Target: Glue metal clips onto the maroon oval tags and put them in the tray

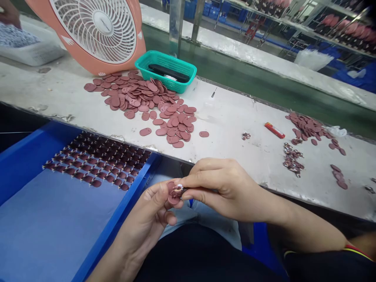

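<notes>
In front of my lap, my left hand (pixel 152 213) pinches a reddish-brown oval disc (pixel 173 199) between thumb and fingers. From the other side my right hand (pixel 223 186) closes thumb and forefinger on a small shiny decorated piece (pixel 177 190), which lies against the disc's face. Whether the two are joined I cannot tell. Beyond my hands, a large pile of similar oval discs (pixel 147 94) spreads over the workbench (pixel 229 113). To the right lies a cluster of small shiny pieces (pixel 293 159).
A blue tray (pixel 117 219) at my left holds rows of assembled pieces (pixel 96 158) on a light sheet. An orange fan (pixel 102 31) and a green basket (pixel 166 70) stand behind the pile. A red tube-like item (pixel 274 130) lies rightward. Another person's hand (pixel 10 13) shows top left.
</notes>
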{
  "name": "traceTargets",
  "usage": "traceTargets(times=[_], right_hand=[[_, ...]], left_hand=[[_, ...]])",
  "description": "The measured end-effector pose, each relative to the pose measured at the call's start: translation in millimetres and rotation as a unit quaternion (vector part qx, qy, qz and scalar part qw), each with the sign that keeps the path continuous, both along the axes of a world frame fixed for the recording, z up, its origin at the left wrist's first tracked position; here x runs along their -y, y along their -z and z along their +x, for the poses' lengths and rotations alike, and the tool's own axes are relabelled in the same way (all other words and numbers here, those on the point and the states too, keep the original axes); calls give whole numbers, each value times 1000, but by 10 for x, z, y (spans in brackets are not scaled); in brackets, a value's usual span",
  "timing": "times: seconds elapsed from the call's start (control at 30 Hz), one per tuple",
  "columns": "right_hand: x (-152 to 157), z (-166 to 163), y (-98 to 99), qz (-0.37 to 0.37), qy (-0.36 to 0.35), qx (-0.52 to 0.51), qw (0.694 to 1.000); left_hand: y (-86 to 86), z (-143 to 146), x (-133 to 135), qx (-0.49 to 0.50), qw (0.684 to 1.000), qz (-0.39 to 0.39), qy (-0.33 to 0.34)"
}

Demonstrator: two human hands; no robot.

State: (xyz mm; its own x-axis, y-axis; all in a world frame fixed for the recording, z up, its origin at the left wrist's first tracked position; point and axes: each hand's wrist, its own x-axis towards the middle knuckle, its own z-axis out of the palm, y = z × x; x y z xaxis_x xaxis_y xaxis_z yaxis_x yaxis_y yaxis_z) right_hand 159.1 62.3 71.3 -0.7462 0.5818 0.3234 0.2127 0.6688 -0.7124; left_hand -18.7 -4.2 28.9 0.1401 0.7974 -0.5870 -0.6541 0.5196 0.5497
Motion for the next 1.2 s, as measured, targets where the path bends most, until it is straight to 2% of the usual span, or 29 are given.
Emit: traceTargets(times=[0.23,0.4,0.53,0.9,1.2], right_hand=[[2,5,-14,24,-17,3,1000],[20,-4,-83,59,-21,56,996],[62,1,-113,78,-26,56,995],[180,55,-95,59,-30,6,998],[169,38,-48,42,-19,19,999]], left_hand=[[2,-4,8,3,1000,2,5],[-8,-4,12,-7,1000,4,6],[15,-16,38,-15,999,30,10],[55,-4,45,33,994,91,45],[107,-13,42,13,997,63,48]])
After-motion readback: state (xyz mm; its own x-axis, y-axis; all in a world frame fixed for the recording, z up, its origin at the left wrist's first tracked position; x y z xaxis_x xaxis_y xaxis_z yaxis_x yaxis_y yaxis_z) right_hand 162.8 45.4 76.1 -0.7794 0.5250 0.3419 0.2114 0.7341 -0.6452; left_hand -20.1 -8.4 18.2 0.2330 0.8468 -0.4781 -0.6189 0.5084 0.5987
